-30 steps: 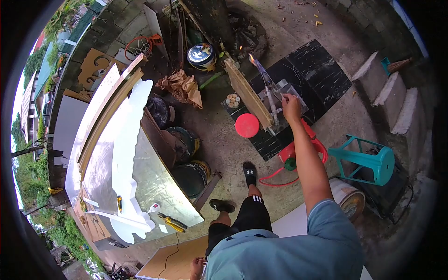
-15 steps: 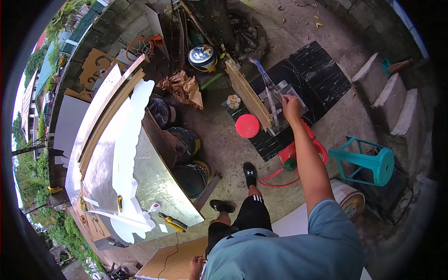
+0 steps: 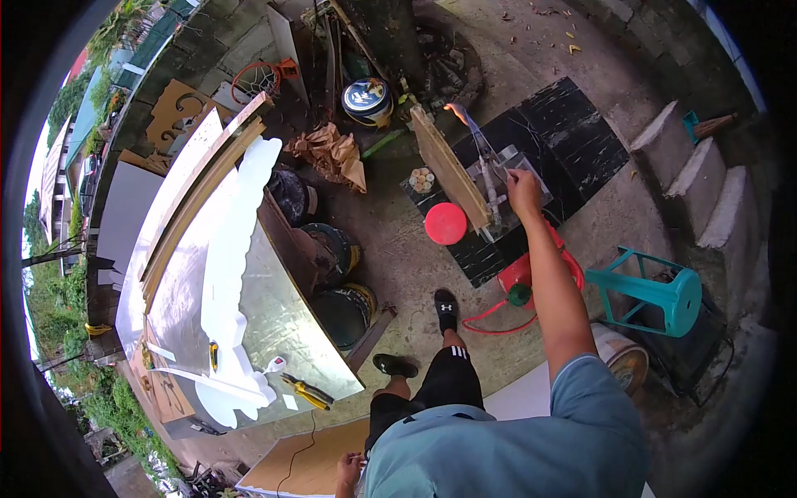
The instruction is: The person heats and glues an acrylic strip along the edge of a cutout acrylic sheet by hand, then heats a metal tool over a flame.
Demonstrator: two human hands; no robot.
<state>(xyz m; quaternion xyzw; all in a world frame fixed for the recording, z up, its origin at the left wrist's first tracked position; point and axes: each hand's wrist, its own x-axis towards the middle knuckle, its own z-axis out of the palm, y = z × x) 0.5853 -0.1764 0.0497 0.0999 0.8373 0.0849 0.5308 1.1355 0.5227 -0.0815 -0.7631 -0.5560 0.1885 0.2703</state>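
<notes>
My right hand (image 3: 523, 191) is stretched out over the black tiled panel, its fingers pinched around a thin rod-like piece (image 3: 499, 163). The piece points toward the burning gas torch (image 3: 490, 184), which lies close to my fingers. From the torch a blue flame (image 3: 466, 121) with an orange tip shoots away from me. Alongside stands a wooden board (image 3: 448, 162) on its edge. Low beside my body, my left hand (image 3: 349, 469) has curled fingers; whatever they hold, if anything, is too small to make out.
A red round lid (image 3: 446, 223) sits by the board. A red gas tank (image 3: 515, 278) with a hose is under my right arm. The teal stool (image 3: 647, 295) lies tipped at right. Pliers (image 3: 306, 392) and white cut-outs (image 3: 224, 332) lie on the metal-topped table (image 3: 290, 332).
The flame's tip has turned from blue to orange. My right hand stays almost in place by the torch, and the whole view has shifted slightly.
</notes>
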